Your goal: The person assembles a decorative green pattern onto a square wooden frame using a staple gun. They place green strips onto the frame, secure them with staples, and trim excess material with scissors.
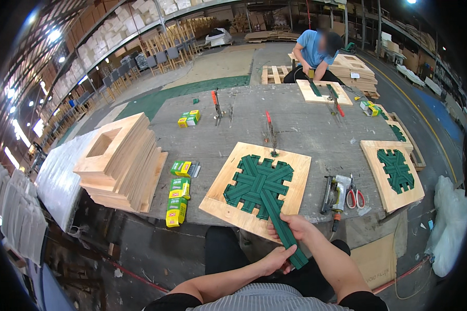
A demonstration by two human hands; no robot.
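A square wooden board (pixel 220 205) lies at the near edge of the table, with green webbing strips (pixel 257 181) woven across its middle and their ends forming a ragged outline. A long green webbing strap (pixel 278 220) runs from the weave toward me, over the board's near edge. My right hand (pixel 296 228) is closed round the strap near that edge. Lower down, my left hand (pixel 277 260) pinches the strap close to its loose end. At the board's far edge stands a red-handled toggle clamp (pixel 270 127). The underside of the board is hidden.
A staple gun (pixel 340 193) and red-handled cutters (pixel 355 197) lie to the right, before another webbed board (pixel 371 166). Green-yellow staple boxes (pixel 178 192) and stacked wooden frames (pixel 124 176) stand left. Across the table (pixel 192 140), a co-worker (pixel 316 49) works on another board.
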